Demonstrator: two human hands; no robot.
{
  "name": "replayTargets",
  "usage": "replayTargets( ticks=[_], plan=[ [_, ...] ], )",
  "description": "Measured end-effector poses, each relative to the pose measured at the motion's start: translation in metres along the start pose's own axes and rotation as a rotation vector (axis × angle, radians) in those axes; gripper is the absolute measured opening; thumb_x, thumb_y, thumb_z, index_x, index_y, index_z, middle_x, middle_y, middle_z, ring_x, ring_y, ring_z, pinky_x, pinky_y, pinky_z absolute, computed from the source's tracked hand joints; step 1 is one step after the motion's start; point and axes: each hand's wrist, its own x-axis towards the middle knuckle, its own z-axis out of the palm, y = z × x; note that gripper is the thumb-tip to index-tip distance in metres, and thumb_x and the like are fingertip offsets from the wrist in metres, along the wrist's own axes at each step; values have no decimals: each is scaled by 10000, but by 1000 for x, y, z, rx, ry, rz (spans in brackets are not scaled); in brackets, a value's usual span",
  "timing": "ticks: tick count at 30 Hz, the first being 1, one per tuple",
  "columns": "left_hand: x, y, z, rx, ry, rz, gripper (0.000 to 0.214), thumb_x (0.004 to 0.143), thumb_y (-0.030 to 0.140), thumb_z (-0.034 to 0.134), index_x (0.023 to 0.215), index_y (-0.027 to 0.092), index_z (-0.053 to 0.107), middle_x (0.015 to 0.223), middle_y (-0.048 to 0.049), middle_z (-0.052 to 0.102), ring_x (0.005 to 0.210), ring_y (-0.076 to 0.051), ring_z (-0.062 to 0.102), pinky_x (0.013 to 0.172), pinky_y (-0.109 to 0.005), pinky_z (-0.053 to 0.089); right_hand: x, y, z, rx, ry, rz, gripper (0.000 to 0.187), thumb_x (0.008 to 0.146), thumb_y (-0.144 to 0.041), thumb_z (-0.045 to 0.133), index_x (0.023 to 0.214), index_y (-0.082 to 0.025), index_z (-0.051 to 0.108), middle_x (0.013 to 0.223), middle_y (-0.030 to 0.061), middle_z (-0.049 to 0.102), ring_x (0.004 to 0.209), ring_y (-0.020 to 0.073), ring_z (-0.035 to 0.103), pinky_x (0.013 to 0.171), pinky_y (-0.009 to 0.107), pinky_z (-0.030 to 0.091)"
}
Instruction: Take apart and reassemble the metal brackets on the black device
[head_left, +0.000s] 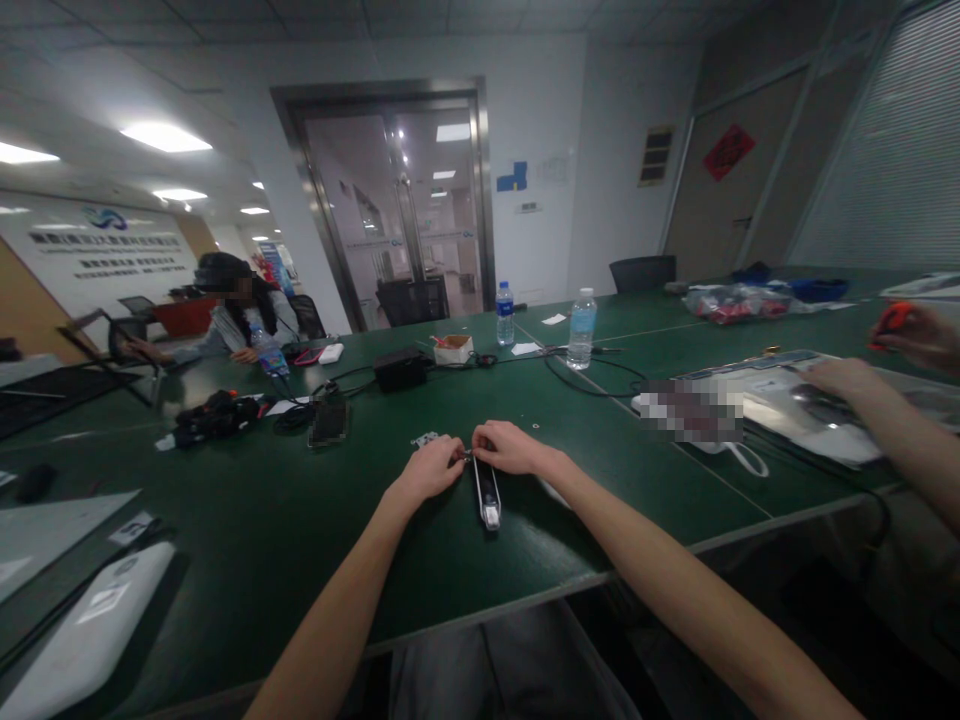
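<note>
A long, narrow black-and-white device (487,494) lies on the green table, its pale end toward me. My right hand (508,447) is closed at the device's far end, thumb and fingers pinched together. Close by on the left, my left hand (435,468) is also closed in a pinch. Something small and shiny shows between the two sets of fingertips, too tiny to name. Just beyond my left hand is a small silver-grey piece (425,439), partly covered by that hand.
Two water bottles (580,330) stand at the back, near a small open box (453,350) and a black adapter (400,370). At right, another person's hand (911,335) holds an orange tool. A white case (94,640) lies front left. Another person (232,310) sits at far left.
</note>
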Motion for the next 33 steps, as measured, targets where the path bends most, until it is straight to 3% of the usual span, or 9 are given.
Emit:
replayTargets(
  ticks=[33],
  plan=[
    [-1, 8, 3, 53, -5, 14, 160, 902, 301, 443, 926, 186, 553, 921, -65, 589, 811, -201, 575, 678, -293, 419, -2, -5, -4, 2, -19, 21, 87, 872, -214, 548, 882, -160, 615, 831, 43, 599, 762, 140, 531, 697, 246, 370]
  ],
)
